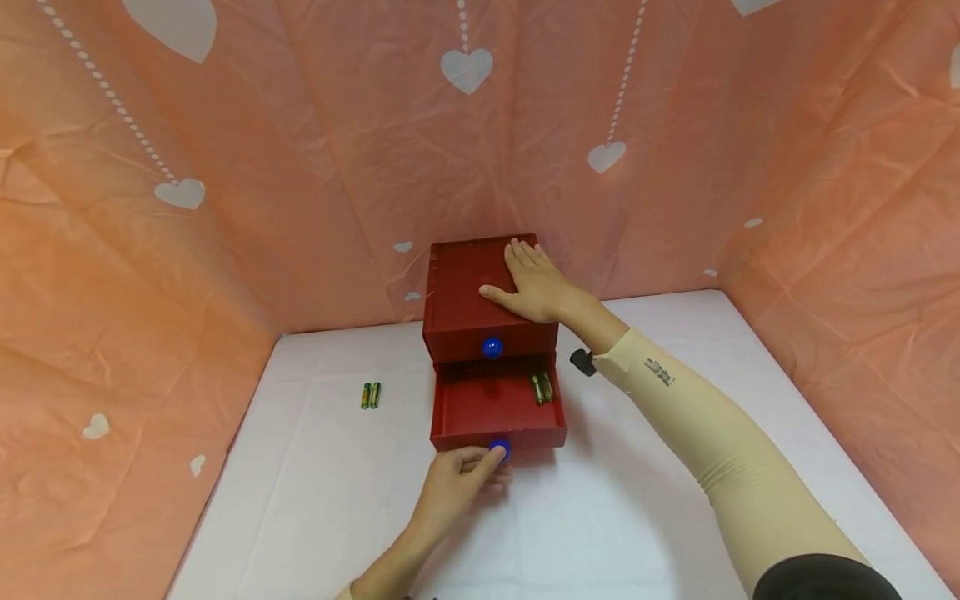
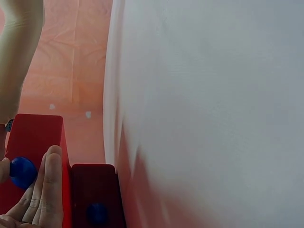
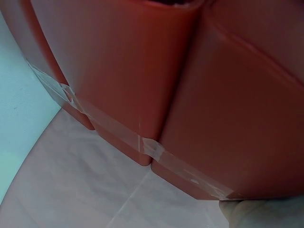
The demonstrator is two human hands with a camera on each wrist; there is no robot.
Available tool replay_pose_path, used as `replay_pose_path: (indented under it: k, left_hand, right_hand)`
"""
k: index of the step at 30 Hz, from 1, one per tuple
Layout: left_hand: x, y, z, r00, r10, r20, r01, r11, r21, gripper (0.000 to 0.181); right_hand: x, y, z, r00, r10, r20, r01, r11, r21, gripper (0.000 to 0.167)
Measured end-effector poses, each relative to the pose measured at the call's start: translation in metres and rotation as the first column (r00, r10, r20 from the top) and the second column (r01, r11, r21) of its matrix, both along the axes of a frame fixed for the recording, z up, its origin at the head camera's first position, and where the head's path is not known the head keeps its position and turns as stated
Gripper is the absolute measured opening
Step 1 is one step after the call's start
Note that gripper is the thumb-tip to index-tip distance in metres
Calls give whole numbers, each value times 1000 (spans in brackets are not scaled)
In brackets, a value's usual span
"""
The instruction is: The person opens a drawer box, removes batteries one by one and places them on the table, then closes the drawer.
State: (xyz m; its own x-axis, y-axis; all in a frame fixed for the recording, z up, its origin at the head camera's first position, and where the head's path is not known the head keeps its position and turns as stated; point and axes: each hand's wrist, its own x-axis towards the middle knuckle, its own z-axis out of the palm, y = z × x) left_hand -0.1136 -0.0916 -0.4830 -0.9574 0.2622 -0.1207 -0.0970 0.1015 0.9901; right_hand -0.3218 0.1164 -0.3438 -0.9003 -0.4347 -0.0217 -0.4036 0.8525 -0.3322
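Note:
A small red drawer cabinet (image 1: 468, 283) stands near the back of the table, its lower drawer (image 1: 472, 412) pulled out. My left hand (image 1: 455, 486) pinches that drawer's blue knob (image 2: 23, 172) between thumb and fingers. On the cabinet's top lies my right hand (image 1: 536, 287), palm down with fingers straight. Two green batteries (image 1: 542, 388) lie inside the drawer at its right side. The upper drawer, with its own blue knob (image 1: 492, 347), is closed. In the right wrist view, clear tape (image 3: 118, 128) runs along the cabinet's red side.
Two more green batteries (image 1: 371, 395) lie side by side on the white tablecloth (image 1: 322, 500), left of the cabinet. Orange cloth with white hearts (image 1: 337, 167) hangs behind and along both sides. A small black object (image 1: 582, 362) sits by the right wrist.

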Motion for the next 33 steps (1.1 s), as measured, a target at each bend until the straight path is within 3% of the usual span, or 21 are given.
replay_pose_path:
  k: [8, 17, 33]
  left_hand:
    - [4, 1, 0, 1000, -8, 14, 8, 1000, 5, 45]
    - [11, -1, -3, 1000, -16, 17, 17, 998, -56, 48]
    - [23, -4, -3, 999, -37, 34, 38, 998, -43, 46]
  right_hand:
    - [-2, 1, -1, 1000, 3, 1, -3, 1000, 5, 98]
    - [-1, 0, -1, 1000, -9, 8, 9, 1000, 11, 98]
    - [0, 0, 0, 1000, -7, 8, 7, 1000, 0, 98]
